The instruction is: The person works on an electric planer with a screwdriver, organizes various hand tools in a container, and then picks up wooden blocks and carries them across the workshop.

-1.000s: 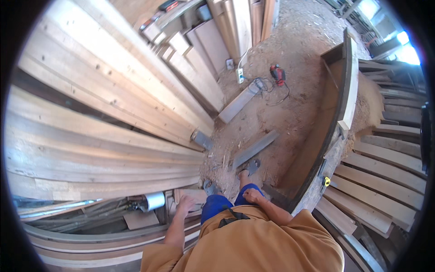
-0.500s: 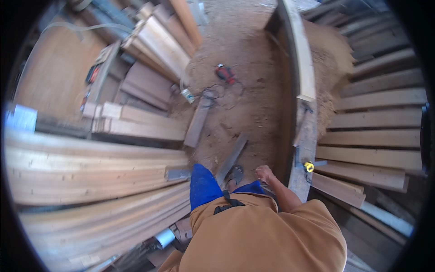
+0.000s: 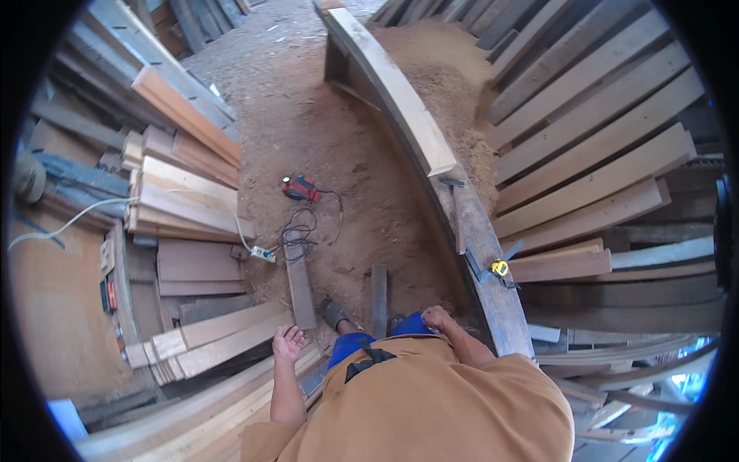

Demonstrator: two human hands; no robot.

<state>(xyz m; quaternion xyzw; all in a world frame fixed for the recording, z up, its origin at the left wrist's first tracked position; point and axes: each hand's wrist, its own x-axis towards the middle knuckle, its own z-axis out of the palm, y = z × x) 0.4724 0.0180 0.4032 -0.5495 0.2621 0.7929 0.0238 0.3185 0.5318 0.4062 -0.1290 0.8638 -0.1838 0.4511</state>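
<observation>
My left hand (image 3: 289,344) is raised at my left side, palm partly up and fingers apart, with nothing in it. It hovers by the ends of a stack of planed boards (image 3: 223,327). My right hand (image 3: 437,319) hangs before my right thigh with its fingers curled in, and nothing shows in it. Closest to that hand is a long narrow bench (image 3: 493,308). On the bench lie a hammer (image 3: 456,212), a yellow tape measure (image 3: 499,268) and a pale squared timber (image 3: 396,92).
A red corded power tool (image 3: 300,187) sits on the dirt floor beside a tangled black cable (image 3: 296,227) and a white socket strip (image 3: 263,254). Loose planks (image 3: 299,285) lie near my feet. Sawdust (image 3: 443,65) is heaped behind the bench; long boards (image 3: 600,181) fill the right.
My view has turned rightward, so the bench and floor tools appear farther left. My left hand has come into view, open. My right hand stays near my thigh, fingers curled.
</observation>
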